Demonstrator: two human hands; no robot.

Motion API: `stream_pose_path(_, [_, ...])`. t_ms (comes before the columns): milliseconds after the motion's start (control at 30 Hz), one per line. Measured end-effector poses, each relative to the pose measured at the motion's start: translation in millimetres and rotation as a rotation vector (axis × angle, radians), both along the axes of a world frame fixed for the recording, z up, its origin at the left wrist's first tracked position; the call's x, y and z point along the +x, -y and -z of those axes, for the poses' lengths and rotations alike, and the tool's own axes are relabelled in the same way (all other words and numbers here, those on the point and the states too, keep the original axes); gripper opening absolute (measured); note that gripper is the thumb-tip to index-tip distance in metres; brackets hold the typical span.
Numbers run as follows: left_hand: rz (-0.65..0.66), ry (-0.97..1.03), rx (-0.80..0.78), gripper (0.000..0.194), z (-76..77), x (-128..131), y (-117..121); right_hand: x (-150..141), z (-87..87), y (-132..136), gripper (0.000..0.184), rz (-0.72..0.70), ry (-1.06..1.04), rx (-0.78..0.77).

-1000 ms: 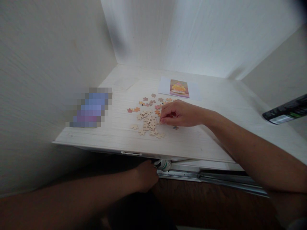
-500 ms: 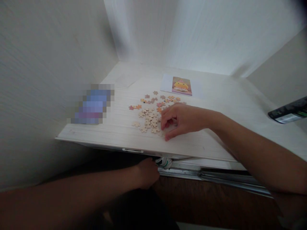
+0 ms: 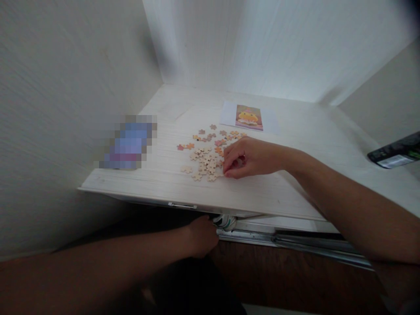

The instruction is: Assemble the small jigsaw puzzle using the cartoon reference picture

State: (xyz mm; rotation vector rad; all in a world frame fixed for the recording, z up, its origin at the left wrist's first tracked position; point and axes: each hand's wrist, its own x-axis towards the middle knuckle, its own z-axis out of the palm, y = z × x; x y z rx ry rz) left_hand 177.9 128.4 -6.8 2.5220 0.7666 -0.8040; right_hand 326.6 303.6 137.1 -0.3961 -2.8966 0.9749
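Several loose puzzle pieces (image 3: 205, 159) lie scattered on the pale wooden desk (image 3: 157, 175). My right hand (image 3: 249, 157) rests on the desk at the right side of the pile, fingers curled with the fingertips on pieces at the pile's edge; whether it grips one is not clear. My left hand (image 3: 200, 236) is below the desk's front edge, closed around a small white and green object (image 3: 225, 222) in the shadow. A picture card with a yellow figure (image 3: 249, 117) lies behind the pieces.
A blurred blue and purple item (image 3: 127, 142) lies at the desk's left. A dark flat device (image 3: 393, 155) pokes in from the right edge. Pale walls close the desk in at left and back. Metal rails (image 3: 295, 243) run under the desk front.
My right hand slid toward the desk's front edge with fingers loosened, then came back to the pile's right side with fingers curled. My left hand stayed put below the desk.
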Motion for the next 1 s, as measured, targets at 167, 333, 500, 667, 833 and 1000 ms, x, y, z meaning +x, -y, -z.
stream_pose_path(167, [-0.007,0.009,0.001,0.027,1.3,-0.6,1.2,0.1,-0.1,0.3,0.014,0.025,-0.013,0.029])
stream_pose_path(333, [0.007,0.005,0.0,0.026,4.9,-0.1,0.2,1.6,0.1,-1.6,0.011,0.082,-0.012,0.118])
stream_pose_path(500, [0.029,-0.04,0.014,0.022,9.9,0.8,0.7,-0.1,-0.2,-2.6,0.011,0.088,-0.058,0.224])
stream_pose_path(667, [0.03,-0.058,0.003,0.024,4.5,2.6,0.7,-7.3,6.2,7.2,0.018,0.104,-0.238,0.259])
stream_pose_path(833, [0.021,-0.045,-0.011,0.023,2.9,2.5,0.5,-11.3,12.6,13.9,0.019,0.023,-0.207,0.283])
stream_pose_path(1000, [0.016,-0.038,-0.004,0.024,5.7,2.2,0.1,-11.2,13.6,11.6,0.015,0.049,-0.208,0.304])
